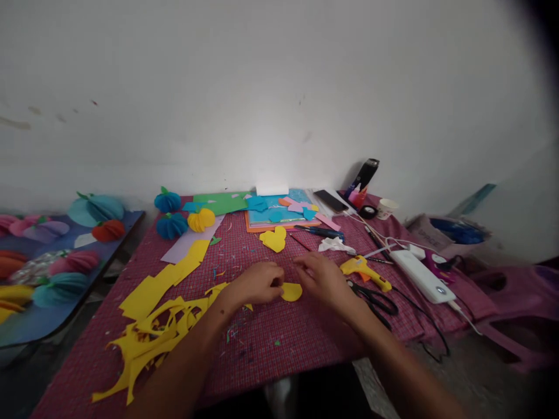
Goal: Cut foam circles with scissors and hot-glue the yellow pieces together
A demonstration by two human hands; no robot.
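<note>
Over the middle of the red checked table, my left hand (258,283) has its fingers curled at the left edge of a yellow paper piece (292,291); whether they grip it is hidden. My right hand (321,278) hovers just right of that piece, fingers apart and slightly bent, holding nothing. A small pile of yellow paper cutouts (274,239) lies beyond both hands. Yellow paper scraps (151,331) are heaped beside my left forearm. Near my right wrist lie a yellow glue gun (365,271) and black scissors (376,301).
Coloured paper sheets (222,202) lie at the back by the wall. Paper pumpkins (172,225) stand at the back left, more on a blue table (131,218). A white power strip (421,276) with cables, a phone (331,201), a black bottle (367,173) and a paper cup (386,209) are rightward.
</note>
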